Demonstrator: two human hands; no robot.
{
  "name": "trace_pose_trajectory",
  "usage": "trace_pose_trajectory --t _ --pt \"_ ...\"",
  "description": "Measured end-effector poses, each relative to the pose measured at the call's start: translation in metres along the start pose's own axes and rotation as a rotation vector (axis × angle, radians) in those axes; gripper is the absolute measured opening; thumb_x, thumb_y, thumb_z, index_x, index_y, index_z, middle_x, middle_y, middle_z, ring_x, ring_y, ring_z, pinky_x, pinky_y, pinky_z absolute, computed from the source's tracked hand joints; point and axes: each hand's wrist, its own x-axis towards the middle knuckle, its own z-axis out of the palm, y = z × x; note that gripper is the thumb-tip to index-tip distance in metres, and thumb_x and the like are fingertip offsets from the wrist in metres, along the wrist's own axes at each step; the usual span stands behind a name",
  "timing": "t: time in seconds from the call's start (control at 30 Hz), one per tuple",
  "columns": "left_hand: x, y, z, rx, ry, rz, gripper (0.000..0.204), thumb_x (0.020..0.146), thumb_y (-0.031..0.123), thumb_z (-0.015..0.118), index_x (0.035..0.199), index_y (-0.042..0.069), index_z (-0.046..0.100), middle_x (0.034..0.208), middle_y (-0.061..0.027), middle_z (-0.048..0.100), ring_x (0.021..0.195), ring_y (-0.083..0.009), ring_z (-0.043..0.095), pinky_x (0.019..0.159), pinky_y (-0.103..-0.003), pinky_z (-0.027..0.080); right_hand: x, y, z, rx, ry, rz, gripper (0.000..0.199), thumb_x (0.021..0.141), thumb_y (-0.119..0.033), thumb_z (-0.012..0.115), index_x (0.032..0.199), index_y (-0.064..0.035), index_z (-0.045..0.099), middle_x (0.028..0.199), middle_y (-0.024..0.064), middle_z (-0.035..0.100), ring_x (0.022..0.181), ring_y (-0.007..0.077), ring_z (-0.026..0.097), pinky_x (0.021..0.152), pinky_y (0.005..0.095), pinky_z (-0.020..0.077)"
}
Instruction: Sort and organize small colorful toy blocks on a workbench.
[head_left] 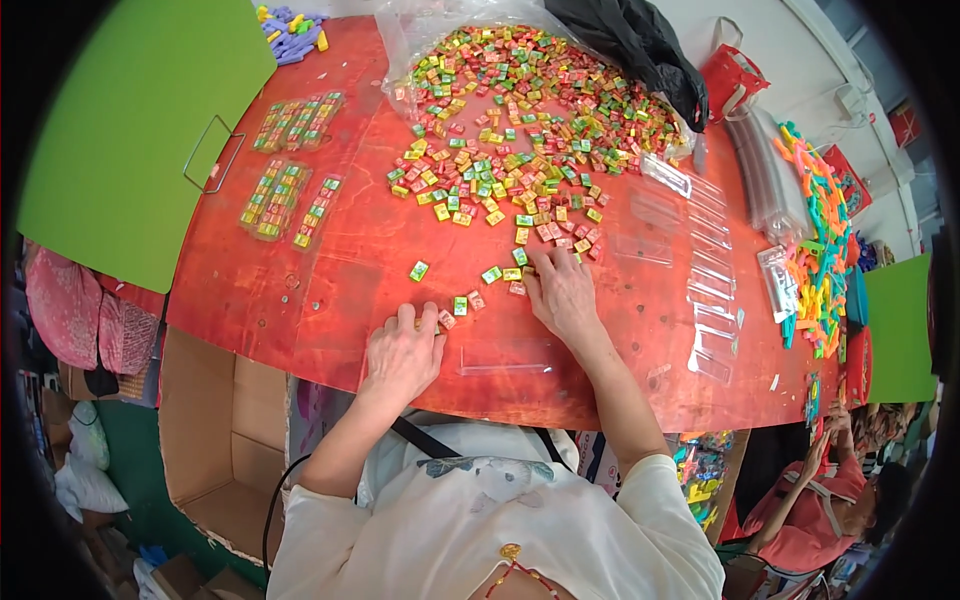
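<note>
Looks early: filled packs [274, 200] at left, big block pile [600, 105] left, left hand [402, 352] and right hand [564, 296] near stray blocks [460, 306], can't tell grip

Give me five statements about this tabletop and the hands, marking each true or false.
1. The tabletop is blue. False: the tabletop is red.
2. The right hand is beside small coloured blocks. True.
3. The left hand is at the tabletop's far edge. False: the left hand is by the near edge.
4. Packed rows lie left of the loose pile. True.
5. The black bag lies between the forearms. False: the black bag is at the far side.
</note>
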Motion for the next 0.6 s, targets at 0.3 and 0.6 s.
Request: trace_pose_trajectory --t 0.3,0.6 --pt "0.008 0.001 0.006 0.015 0.004 -0.023 0.036 0.091 0.03 0.069 0.116 0.006 0.059 0.093 -0.0145 0.056 0.073 -0.0319 0.067 0.057 -0.045 0.055 -0.003 -0.05 -0.008 0.044 -0.002 -0.24 0.024 0.087 -0.02 0.071 0.108 -0.0091 0.067 0.1 0.0095 0.059 0.094 0.0271 0.06 0.079 0.0415 0.0447" --pt "0.002 0.001 -0.005 -0.074 -0.022 -0.069 0.049 0.087 0.027 0.073 0.125 0.002 0.054 0.097 -0.0177 0.055 0.077 -0.0357 0.068 0.066 -0.045 0.057 -0.007 -0.067 -0.003 0.058 -0.086 -0.25 0.044 0.081 -0.02 0.076 0.122 -0.009 0.064 0.105 0.0093 0.06 0.101 0.0276 0.061 0.086 0.0425 0.0465"
